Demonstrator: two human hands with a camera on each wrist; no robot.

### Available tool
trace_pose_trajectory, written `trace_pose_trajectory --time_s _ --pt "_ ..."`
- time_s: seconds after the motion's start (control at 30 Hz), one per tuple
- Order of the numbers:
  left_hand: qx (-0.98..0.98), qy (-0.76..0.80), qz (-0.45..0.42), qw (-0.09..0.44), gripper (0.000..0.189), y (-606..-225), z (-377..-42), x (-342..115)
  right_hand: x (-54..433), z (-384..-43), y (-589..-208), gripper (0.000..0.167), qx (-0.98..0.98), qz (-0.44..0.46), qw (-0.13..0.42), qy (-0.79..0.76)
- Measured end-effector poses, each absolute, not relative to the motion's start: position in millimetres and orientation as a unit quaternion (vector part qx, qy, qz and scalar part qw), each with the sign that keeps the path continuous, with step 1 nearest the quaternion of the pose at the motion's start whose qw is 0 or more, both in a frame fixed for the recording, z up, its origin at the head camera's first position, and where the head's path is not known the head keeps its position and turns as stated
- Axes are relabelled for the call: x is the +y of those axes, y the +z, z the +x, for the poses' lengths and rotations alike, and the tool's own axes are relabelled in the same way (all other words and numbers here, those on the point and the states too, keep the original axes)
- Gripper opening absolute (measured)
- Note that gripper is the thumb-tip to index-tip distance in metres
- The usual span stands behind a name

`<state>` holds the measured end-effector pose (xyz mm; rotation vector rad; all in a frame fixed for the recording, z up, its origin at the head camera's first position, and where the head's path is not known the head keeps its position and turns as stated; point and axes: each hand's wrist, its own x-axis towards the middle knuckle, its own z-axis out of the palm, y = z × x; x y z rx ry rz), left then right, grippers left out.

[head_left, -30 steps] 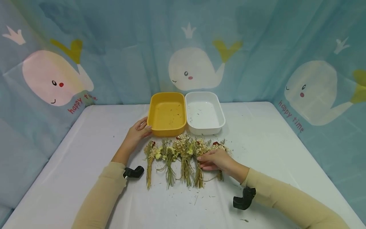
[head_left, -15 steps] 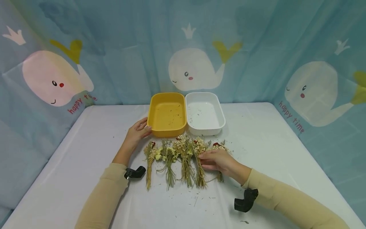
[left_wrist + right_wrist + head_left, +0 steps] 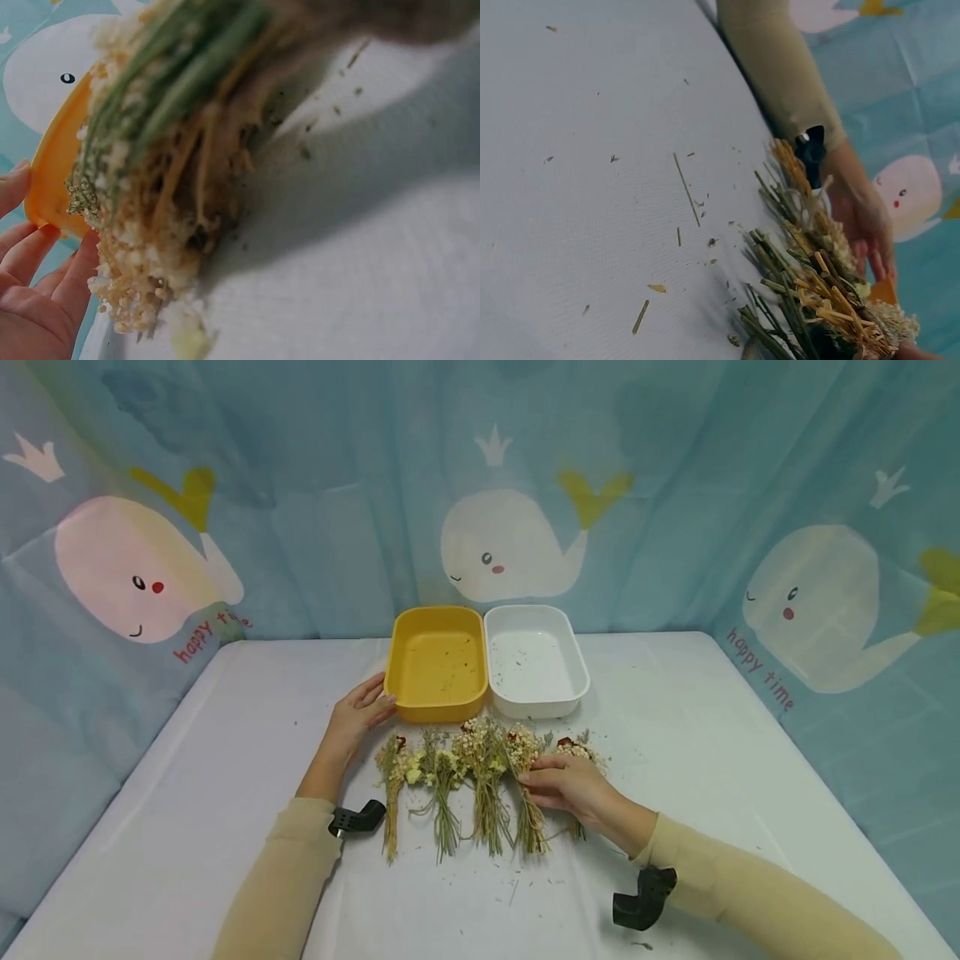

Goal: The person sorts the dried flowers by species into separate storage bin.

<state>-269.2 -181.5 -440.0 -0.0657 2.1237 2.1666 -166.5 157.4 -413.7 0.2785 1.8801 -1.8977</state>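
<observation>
Nearest, beige sleeves (image 3: 277, 877) reach in, a black wrist device (image 3: 645, 897) at the right cuff; dry scraps (image 3: 686, 189) lie scattered, thin snapped stems and crumbs on the white cloth (image 3: 675, 760); and here is the change, the fourth bunch (image 3: 532, 831), whose cut stem ends have swung to the right over the last second, so it now leans, stems slanting down rightward; the right hand (image 3: 573, 787) pinches it midway up, fingers curled, and it lies fourth from the left in a row of five; it is straw-coloured and brittle-looking, stiff stalks below, a beaded head of tiny cream blossoms above with a dark red bloom; the other bunches (image 3: 445, 831) show greener stems and papery pale-yellow petals; past them the left hand (image 3: 356, 717) stays where it was, fingers fairly straight, touching the near left corner of the yellow tray (image 3: 441, 714), smooth and round-cornered; the glossy white tray (image 3: 536, 708) sits just beside it, bits of debris in both; behind, a creased blue curtain (image 3: 322, 577) carries a printed white whale (image 3: 513, 547).
</observation>
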Motion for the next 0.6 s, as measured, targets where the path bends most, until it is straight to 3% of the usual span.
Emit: trace_pose_trajectory --time_s 0.6 --pt "0.684 0.729 0.003 0.027 0.065 -447 -266 -181 178 -156 -401 0.061 0.693 0.088 0.210 -0.684"
